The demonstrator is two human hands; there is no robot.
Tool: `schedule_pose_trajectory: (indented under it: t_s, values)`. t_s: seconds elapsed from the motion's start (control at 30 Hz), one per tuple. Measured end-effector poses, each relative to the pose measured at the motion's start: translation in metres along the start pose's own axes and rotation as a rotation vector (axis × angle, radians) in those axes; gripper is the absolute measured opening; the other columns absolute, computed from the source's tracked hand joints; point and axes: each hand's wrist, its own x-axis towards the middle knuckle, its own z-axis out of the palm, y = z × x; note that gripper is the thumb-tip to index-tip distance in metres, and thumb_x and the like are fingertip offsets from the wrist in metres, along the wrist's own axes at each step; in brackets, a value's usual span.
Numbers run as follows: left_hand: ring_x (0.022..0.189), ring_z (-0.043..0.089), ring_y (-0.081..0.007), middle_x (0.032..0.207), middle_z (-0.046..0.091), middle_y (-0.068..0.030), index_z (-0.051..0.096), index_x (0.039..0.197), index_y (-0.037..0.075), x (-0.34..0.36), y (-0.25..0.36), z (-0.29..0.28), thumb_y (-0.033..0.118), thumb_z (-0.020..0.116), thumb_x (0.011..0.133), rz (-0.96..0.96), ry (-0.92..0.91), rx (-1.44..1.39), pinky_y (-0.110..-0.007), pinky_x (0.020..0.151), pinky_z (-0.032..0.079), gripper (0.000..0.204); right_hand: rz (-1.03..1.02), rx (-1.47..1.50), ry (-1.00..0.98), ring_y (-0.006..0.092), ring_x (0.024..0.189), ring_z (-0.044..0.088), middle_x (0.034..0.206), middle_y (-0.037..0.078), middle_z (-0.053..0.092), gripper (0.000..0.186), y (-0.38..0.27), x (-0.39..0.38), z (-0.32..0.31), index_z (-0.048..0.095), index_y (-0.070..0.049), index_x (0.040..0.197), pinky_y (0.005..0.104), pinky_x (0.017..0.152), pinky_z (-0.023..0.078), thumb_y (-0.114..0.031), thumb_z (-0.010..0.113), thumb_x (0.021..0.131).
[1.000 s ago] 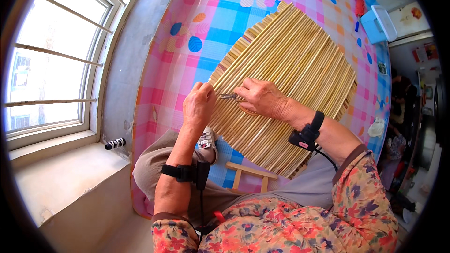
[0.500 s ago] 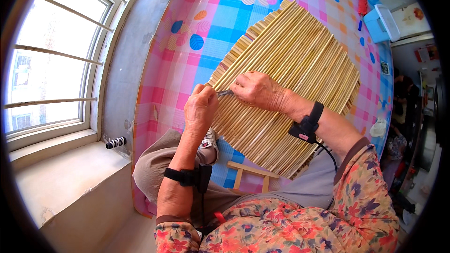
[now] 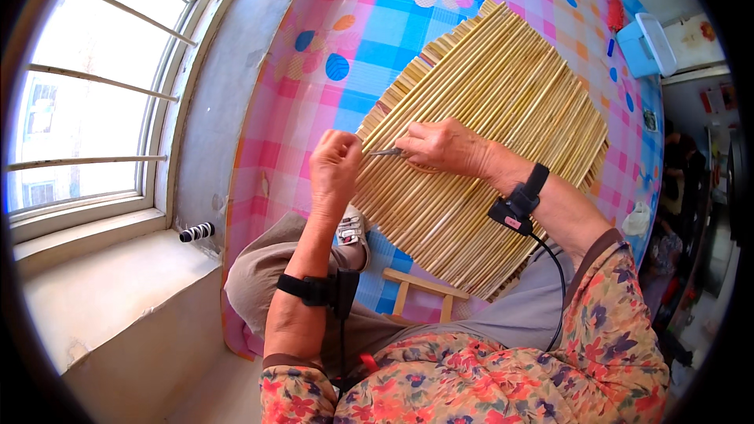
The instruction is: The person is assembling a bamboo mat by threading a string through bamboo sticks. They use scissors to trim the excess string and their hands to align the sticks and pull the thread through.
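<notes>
A mat of straight straw-coloured stalks (image 3: pixel 503 212), with a ragged fringe along its upper-left edge, lies under both hands. My right hand (image 3: pixel 448 148) is closed on a pair of scissors (image 3: pixel 386 151), whose dark tips point left toward my other hand and whose handle loop shows under my fingers. My left hand (image 3: pixel 335 169) is pinched at the mat's left edge, just beside the tips; what its fingertips hold is too small to make out.
The mat rests on a checked, flowered sheet (image 3: pixel 290 126). A wooden frame (image 3: pixel 420 283) lies below it, near my legs. To the left are a barred window (image 3: pixel 102 94) and a sill (image 3: pixel 118 283); at the upper right, a blue plastic box (image 3: pixel 644 43). People (image 3: pixel 671 165) show dimly at the far right.
My right hand has risen slightly, keeping the scissors, and their tips now sit a little higher. My left hand has also shifted slightly upward along the mat's edge.
</notes>
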Motion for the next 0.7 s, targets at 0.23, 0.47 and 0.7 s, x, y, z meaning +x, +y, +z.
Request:
schedule_pose_trajectory:
  t_s: [0.23,0.47,0.7]
  values:
    - [0.079,0.057,-0.0093,0.083,0.062,-0.0028,0.062,0.086,0.005,0.004,-0.012,-0.045,0.028,0.062,0.092,-0.400,0.364,-0.461,-0.029,0.066,0.046,0.024,0.322,0.165,0.128,0.0184,0.068,0.064,0.087,0.006,0.060,0.031,-0.004,-0.023,-0.014,0.061,-0.008,0.107,0.0284,0.061,0.057,-0.012,0.071,0.078]
    - [0.098,0.063,-0.0177,0.109,0.064,-0.0058,0.056,0.121,0.004,-0.052,-0.034,-0.007,0.029,0.061,0.093,-0.781,-0.129,-0.862,-0.035,0.082,0.052,0.038,0.326,0.067,0.042,0.0224,0.080,0.062,0.087,0.006,0.057,0.035,-0.044,-0.012,-0.009,0.063,-0.009,0.106,0.0342,0.070,0.055,-0.018,0.073,0.074]
    - [0.099,0.065,-0.0193,0.110,0.065,-0.0095,0.054,0.122,0.001,-0.055,-0.025,0.006,0.017,0.055,0.097,-0.615,-0.056,-1.114,-0.036,0.084,0.055,0.030,0.290,-0.120,0.153,0.0241,0.085,0.058,0.085,0.007,0.055,0.039,-0.058,0.010,0.005,0.064,-0.006,0.104,0.0381,0.079,0.048,-0.018,0.074,0.068]
